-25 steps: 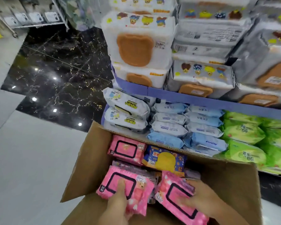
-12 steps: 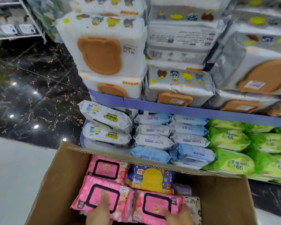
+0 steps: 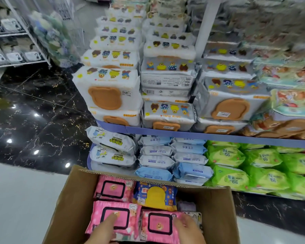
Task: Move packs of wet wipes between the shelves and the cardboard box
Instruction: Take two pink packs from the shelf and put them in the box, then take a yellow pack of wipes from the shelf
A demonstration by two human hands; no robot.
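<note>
**In the box: both hands on the near pink packs**

At the foot of the shelves point(image 3: 201, 134), the box point(image 3: 72, 199) stands open on the floor point(image 3: 25, 199), its far rim close to the lowest tier. That keeps the reach between box and shelf short.

Four packs lie flat in the box with their lids up. The far pink pack point(image 3: 113, 189) has the yellow-lid pack point(image 3: 155, 194) just beside it. Two more pink ones fill the near row, touching edge to edge. Laid flat like this, they fill the layer with little wasted room.

The left hand point(image 3: 102, 229) rests on the near left pack point(image 3: 111, 217). Its fingers are straight, and one fingertip sits on the black-framed lid. Its grip is open and holds nothing, which reads as a press to seat or steady the pack.

The right hand point(image 3: 188, 229) lies over the right end of the near right pack point(image 3: 158, 226). Its fingers are blurred, so I cannot tell whether its grip closes round that edge or only pushes the pack leftward.

The shelves are stocked tight. Bear packs point(image 3: 106, 92) are stacked above, and blue packs point(image 3: 155, 161) and green packs point(image 3: 225, 155) lie below.

My judgement is that the near row is being settled into the box rather than lifted out. One view cannot settle the direction.
</note>
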